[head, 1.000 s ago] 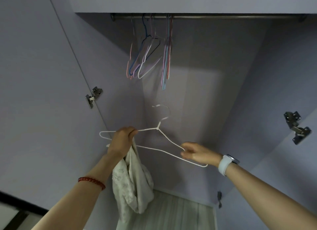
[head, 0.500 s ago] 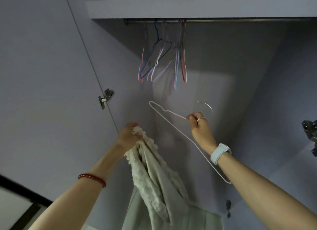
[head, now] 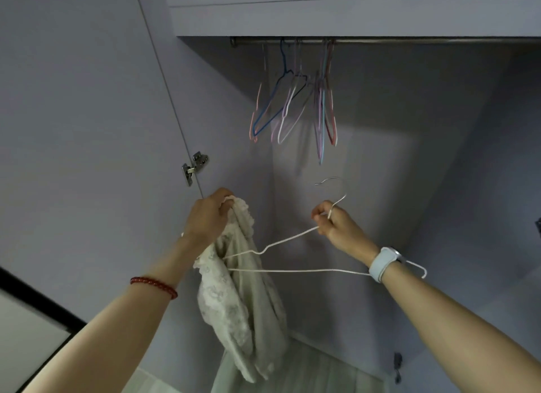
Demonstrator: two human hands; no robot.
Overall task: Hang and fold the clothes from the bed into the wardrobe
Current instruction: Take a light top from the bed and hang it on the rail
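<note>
Two hands are up in front of the open wardrobe (head: 439, 187). The left hand (head: 209, 214) has its fingers curled tight round the top of a pale lacy garment (head: 243, 299), so the cloth hangs down long and loose. The right hand (head: 336, 223) pinches a white wire hanger (head: 292, 271) at its neck, just under the hook. The hanger's left end pokes into the cloth, likely so the garment can slide onto it. The garment is not yet fully on the hanger, and it is well below the rail (head: 409, 40). Some colored hangers (head: 292, 108) sit bare on that rail. The right wrist wears a white watch (head: 383, 262), and the left wrist a red bead bracelet (head: 153, 285). No words or labels can be read anywhere.
</note>
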